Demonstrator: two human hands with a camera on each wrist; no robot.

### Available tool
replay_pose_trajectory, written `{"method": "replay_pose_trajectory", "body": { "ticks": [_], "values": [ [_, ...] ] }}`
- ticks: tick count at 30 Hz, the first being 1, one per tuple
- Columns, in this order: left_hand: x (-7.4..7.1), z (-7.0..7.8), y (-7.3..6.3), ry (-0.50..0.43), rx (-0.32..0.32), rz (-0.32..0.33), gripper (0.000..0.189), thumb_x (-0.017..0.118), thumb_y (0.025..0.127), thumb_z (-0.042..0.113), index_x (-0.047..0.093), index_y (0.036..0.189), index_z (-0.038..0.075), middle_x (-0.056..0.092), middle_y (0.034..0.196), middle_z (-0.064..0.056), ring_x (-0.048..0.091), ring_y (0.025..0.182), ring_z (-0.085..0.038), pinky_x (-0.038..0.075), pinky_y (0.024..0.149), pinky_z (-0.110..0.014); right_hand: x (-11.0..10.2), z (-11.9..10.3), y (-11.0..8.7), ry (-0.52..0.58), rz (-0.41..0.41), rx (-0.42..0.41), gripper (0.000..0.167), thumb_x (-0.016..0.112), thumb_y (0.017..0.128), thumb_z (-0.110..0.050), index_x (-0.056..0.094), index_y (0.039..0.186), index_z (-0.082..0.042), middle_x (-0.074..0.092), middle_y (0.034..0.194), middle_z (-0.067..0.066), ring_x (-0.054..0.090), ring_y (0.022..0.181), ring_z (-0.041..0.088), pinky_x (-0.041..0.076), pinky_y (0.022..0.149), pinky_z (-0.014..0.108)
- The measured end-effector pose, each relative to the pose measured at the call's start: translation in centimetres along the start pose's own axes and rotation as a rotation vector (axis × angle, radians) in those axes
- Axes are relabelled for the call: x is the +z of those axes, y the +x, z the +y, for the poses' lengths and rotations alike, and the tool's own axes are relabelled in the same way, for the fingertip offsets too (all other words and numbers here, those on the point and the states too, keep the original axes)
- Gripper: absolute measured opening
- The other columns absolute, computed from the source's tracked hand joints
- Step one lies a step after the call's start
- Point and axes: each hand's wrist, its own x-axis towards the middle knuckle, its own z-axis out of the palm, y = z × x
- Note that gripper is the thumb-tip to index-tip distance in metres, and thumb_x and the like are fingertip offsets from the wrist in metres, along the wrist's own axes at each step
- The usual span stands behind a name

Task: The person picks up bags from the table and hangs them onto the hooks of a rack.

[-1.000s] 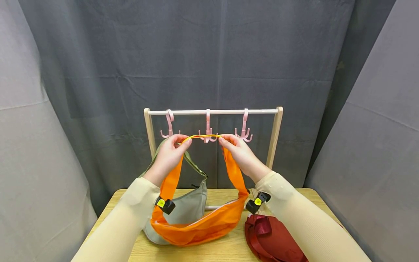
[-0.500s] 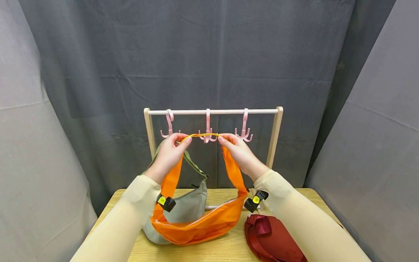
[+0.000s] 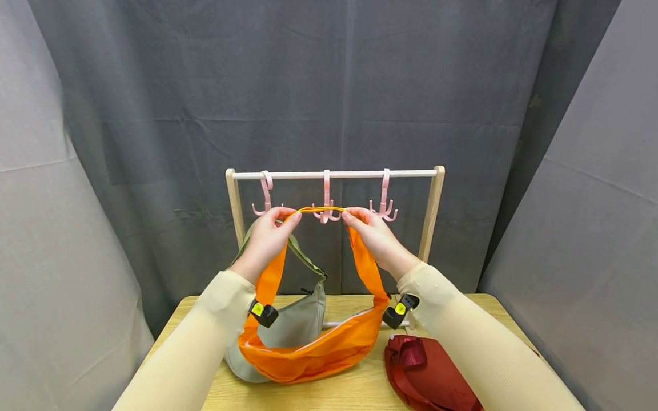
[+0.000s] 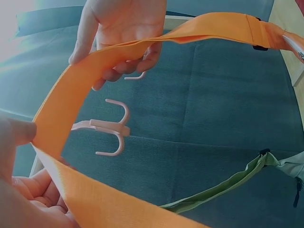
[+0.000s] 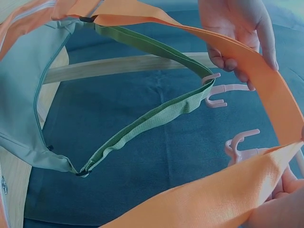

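Observation:
Both hands pinch the strap of an orange shoulder bag. My left hand holds the strap on the left, and my right hand holds it on the right. Between them the strap runs nearly level, in front of the prongs of the middle pink hook as the head camera sees it. The bag's body hangs below in a wide loop. In the left wrist view the middle hook shows beyond the strap, apart from it.
A grey-green bag hangs behind by its green strap, looped on the left pink hook. The right pink hook hangs from the white rail. A dark red bag lies on the wooden table.
Both hands have risen very slightly with the orange strap, which now stands a little higher against the middle hook. The other bags have not moved.

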Motion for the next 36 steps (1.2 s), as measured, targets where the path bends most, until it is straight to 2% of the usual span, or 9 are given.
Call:
{"method": "replay_pose_trajectory", "body": {
  "ticks": [7, 15, 20, 29, 36],
  "values": [
    [0.8, -0.4, 0.5, -0.052, -0.017, 0.044, 0.033, 0.067, 0.101, 0.026, 0.069, 0.122, 0.0, 0.063, 0.103, -0.016, 0.056, 0.089, -0.025, 0.044, 0.076, -0.025, 0.1, 0.3, 0.6, 0.018, -0.001, -0.001, 0.047, 0.055, 0.107, -0.033, 0.054, 0.144, -0.004, 0.054, 0.143, 0.018, 0.053, 0.123, 0.031, 0.049, 0.102, 0.038],
    [1.6, -1.2, 1.2, -0.087, -0.063, 0.07, 0.036, 0.066, 0.101, 0.028, 0.067, 0.125, 0.001, 0.063, 0.108, -0.017, 0.055, 0.092, -0.026, 0.043, 0.076, -0.026, 0.4, 0.8, 1.0, 0.029, 0.013, 0.009, 0.049, 0.056, 0.107, -0.033, 0.053, 0.145, -0.003, 0.054, 0.14, 0.018, 0.054, 0.116, 0.029, 0.051, 0.098, 0.033],
    [1.8, -1.5, 1.4, -0.084, -0.069, 0.088, 0.037, 0.065, 0.101, 0.029, 0.067, 0.125, 0.0, 0.064, 0.11, -0.018, 0.057, 0.094, -0.027, 0.043, 0.077, -0.025, 0.6, 0.9, 1.1, 0.03, 0.016, 0.012, 0.049, 0.055, 0.107, -0.034, 0.052, 0.146, -0.003, 0.052, 0.145, 0.019, 0.053, 0.123, 0.032, 0.049, 0.107, 0.04],
    [2.0, -1.7, 1.5, -0.097, -0.094, 0.076, 0.037, 0.065, 0.102, 0.03, 0.066, 0.126, 0.001, 0.065, 0.116, -0.019, 0.057, 0.099, -0.03, 0.044, 0.081, -0.028, 0.7, 1.2, 1.2, 0.051, 0.012, 0.024, 0.051, 0.055, 0.107, -0.035, 0.051, 0.148, -0.005, 0.049, 0.15, 0.019, 0.05, 0.127, 0.032, 0.044, 0.108, 0.04],
    [1.9, -1.7, 1.6, -0.085, -0.09, 0.068, 0.037, 0.064, 0.102, 0.029, 0.066, 0.127, 0.001, 0.064, 0.119, -0.02, 0.057, 0.104, -0.031, 0.045, 0.087, -0.033, 0.8, 1.3, 1.4, 0.05, 0.029, 0.04, 0.049, 0.055, 0.108, -0.034, 0.052, 0.146, -0.004, 0.051, 0.146, 0.019, 0.052, 0.125, 0.034, 0.047, 0.11, 0.043]
  ]
}}
